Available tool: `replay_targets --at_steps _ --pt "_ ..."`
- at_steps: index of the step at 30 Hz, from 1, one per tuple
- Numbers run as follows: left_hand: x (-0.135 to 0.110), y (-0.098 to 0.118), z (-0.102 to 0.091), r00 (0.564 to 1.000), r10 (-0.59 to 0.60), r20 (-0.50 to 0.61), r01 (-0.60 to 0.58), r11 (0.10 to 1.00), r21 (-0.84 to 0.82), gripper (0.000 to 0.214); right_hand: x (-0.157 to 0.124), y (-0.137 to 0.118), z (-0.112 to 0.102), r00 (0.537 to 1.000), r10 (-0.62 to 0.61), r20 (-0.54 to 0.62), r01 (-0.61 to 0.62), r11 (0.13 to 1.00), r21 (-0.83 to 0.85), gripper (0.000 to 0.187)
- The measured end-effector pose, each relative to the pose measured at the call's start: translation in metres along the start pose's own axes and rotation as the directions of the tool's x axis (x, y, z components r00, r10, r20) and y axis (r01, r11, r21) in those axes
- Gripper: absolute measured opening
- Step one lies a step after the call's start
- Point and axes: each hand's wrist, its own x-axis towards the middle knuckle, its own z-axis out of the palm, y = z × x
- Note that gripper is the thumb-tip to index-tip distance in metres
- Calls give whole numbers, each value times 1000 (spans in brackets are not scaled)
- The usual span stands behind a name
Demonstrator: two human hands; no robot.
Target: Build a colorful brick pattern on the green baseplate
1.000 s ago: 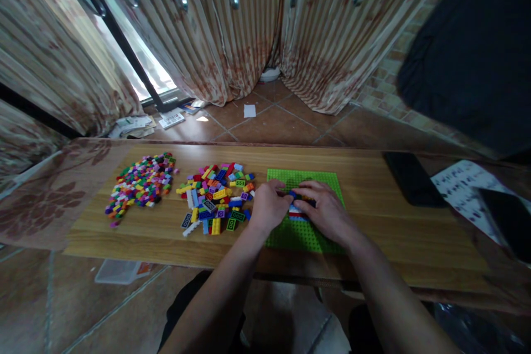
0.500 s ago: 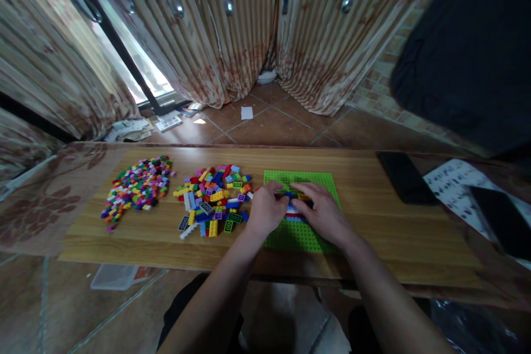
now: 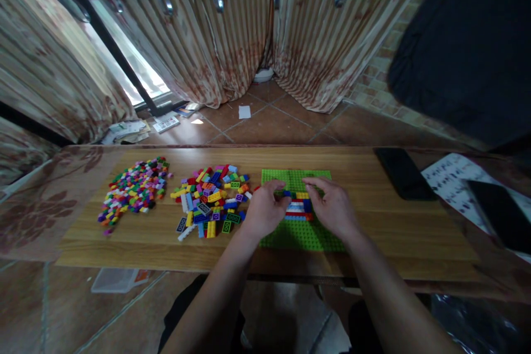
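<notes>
A green baseplate (image 3: 302, 235) lies on the wooden table (image 3: 394, 232) in front of me. On it sits a small flat build of bricks (image 3: 296, 207) in blue, red, white and yellow. My left hand (image 3: 263, 213) rests at the build's left edge with fingers curled, fingertips touching the bricks. My right hand (image 3: 334, 207) hovers at the build's right side, fingers bent and slightly apart, close to the bricks. A pile of larger loose bricks (image 3: 211, 202) lies just left of my left hand.
A heap of small bricks (image 3: 133, 188) lies further left on the table. A black phone (image 3: 400, 171), a printed paper (image 3: 456, 177) and another dark device (image 3: 500, 207) sit at the right. Curtains hang behind the table.
Both hands have drawn apart, uncovering the brick build that they were pressing on. The view has shifted slightly.
</notes>
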Motion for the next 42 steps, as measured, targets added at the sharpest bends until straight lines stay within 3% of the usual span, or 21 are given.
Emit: replay_targets --at_steps 6,10,20,42 --pt "-5 1 3 992 113 55 -122 972 201 35 -3 -6 6 993 -24 119 38 992 -119 24" --pt "-6 1 4 989 130 65 -142 956 258 31 -5 -5 8 982 -40 184 71 983 -169 25" --pt "-7 1 7 986 155 59 -165 931 325 26 -3 0 16 983 -52 175 81 983 -166 22" --pt "-7 1 7 987 156 44 -162 953 258 36 -5 -3 15 972 -74 225 131 960 -249 23"
